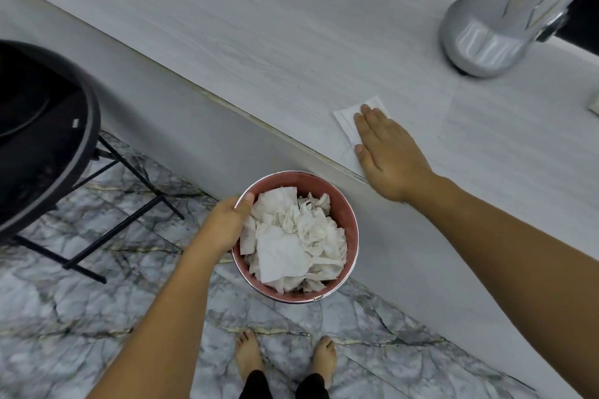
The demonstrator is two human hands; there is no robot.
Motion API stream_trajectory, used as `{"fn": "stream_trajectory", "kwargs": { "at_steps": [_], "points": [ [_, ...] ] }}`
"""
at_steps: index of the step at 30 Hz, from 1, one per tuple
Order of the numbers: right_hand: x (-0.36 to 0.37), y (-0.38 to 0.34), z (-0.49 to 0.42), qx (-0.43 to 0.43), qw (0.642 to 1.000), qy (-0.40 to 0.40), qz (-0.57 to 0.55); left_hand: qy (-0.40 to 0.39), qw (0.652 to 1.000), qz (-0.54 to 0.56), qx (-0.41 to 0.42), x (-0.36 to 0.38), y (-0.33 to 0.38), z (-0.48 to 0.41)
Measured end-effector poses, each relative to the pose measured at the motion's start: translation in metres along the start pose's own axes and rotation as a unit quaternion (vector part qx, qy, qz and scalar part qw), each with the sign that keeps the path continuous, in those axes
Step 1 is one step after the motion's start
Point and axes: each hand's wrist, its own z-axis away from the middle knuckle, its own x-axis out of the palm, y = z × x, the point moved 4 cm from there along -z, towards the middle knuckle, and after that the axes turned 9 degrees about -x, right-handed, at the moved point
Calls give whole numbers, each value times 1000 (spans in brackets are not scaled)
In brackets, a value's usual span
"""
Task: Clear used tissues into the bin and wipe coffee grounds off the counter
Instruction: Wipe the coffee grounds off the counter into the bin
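A small round bin (351, 223), pink inside with a metal rim, hangs just below the counter's front edge, full of crumpled white tissues (296, 241). My left hand (227, 225) grips its left rim, thumb over the edge. My right hand (387, 155) lies flat, fingers together, pressing a flat white tissue (345, 120) onto the pale wood-grain counter (259, 42) near its front edge. A few tiny dark specks (345, 152) lie by the thumb.
A silver coffee grinder (496, 23) stands at the back right of the counter. A black round chair (42, 139) on thin metal legs stands on the marble floor at left. My bare feet (285, 363) are below the bin.
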Motion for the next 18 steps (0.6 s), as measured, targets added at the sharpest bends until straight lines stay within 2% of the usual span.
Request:
{"fn": "stream_trajectory", "kwargs": {
  "at_steps": [8, 18],
  "points": [
    [3, -25, 1, -52, 999, 7, 1, -12, 1000, -10, -10, 1, -7, 0],
    [8, -42, 18, -121, 992, 21, -15, 11, 1000, -14, 6, 16, 3, 18]
  ]
}}
